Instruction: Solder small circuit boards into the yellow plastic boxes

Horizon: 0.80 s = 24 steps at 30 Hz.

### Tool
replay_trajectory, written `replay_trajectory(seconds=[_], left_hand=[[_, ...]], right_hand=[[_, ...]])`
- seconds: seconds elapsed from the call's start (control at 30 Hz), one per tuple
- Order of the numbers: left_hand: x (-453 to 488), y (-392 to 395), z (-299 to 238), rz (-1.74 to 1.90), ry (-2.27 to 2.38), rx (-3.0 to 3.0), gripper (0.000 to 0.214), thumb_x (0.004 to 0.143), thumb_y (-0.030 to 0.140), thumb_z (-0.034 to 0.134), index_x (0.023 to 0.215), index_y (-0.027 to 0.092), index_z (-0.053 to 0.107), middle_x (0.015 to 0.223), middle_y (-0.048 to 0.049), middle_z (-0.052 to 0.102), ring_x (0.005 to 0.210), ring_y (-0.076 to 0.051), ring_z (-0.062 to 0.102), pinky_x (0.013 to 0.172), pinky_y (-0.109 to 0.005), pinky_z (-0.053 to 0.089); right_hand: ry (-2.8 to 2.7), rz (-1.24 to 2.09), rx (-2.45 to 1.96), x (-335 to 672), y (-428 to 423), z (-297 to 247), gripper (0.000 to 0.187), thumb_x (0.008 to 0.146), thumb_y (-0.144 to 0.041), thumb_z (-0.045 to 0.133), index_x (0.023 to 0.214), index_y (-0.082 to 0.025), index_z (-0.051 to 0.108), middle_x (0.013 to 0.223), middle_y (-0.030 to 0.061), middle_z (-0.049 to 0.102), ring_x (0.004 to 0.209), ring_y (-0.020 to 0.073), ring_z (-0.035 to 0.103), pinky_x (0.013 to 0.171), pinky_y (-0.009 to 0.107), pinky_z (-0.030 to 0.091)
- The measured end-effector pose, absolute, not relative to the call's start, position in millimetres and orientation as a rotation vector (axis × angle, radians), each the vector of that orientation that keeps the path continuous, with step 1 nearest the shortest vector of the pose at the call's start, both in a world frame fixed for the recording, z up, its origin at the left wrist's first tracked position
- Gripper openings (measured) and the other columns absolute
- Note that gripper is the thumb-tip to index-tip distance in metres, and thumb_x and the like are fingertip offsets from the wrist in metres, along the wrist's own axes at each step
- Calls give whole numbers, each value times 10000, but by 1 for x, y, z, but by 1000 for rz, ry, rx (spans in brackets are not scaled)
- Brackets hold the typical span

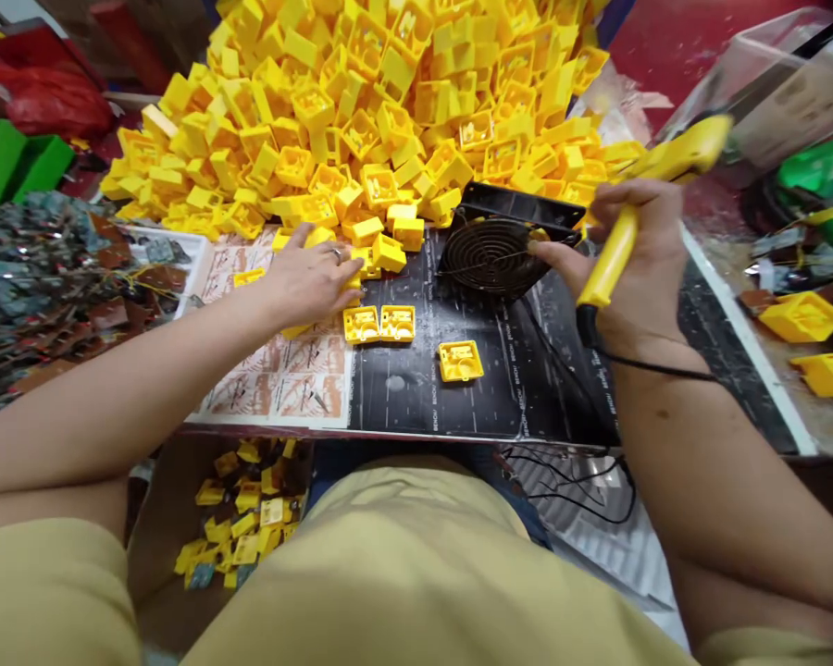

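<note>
My right hand [639, 250] is wrapped around the handle of a yellow corded glue gun [615, 254]. Its thumb reaches to the edge of a black fan [490, 254] with a round wire grille; whether it presses on the fan I cannot tell. My left hand [312, 277] lies with fingers stretched over several small yellow plastic cases, partly hiding them. Just beyond those fingers sit more yellow cases [389, 252]. Two open cases [379, 324] stand side by side on the black mat, insides up. A single open case [460, 361] lies to their right.
A big heap of yellow cases [389, 111] fills the back of the table. Circuit boards with wires [55, 296] pile up at left, beside green bins [14, 162]. A cardboard box [159, 518] below holds more cases. The black cord [666, 368] crosses my right wrist.
</note>
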<state>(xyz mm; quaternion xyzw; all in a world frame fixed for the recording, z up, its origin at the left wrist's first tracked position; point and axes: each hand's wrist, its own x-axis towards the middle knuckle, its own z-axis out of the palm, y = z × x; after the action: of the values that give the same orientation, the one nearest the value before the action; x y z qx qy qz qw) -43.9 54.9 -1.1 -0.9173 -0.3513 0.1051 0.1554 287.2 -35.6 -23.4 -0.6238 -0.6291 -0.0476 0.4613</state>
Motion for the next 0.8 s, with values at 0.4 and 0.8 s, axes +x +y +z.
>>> replay_trajectory(seconds=[0.4,0.8], left_hand=[[-16,-14,-36,68,-933,-2917,508,1049,354,368,1510,186,497,1531,-181,534,1347,-320,570,1089,-493,462],[-49,-77,-43,-118,-1318,-2758,821,963,683,427,1522,81,450,1177,-206,694,1068,-326,672,812,-409,559]], right_hand=[[-2054,-357,-1451,203,-122,-76,457,871,-530,732,1165,-195,630,951,119,730,930,302,690,762,390,523],[-2225,124,-1130,197,-117,-81,415,938,-311,656,1316,-260,493,1201,86,706,1103,243,694,975,410,562]])
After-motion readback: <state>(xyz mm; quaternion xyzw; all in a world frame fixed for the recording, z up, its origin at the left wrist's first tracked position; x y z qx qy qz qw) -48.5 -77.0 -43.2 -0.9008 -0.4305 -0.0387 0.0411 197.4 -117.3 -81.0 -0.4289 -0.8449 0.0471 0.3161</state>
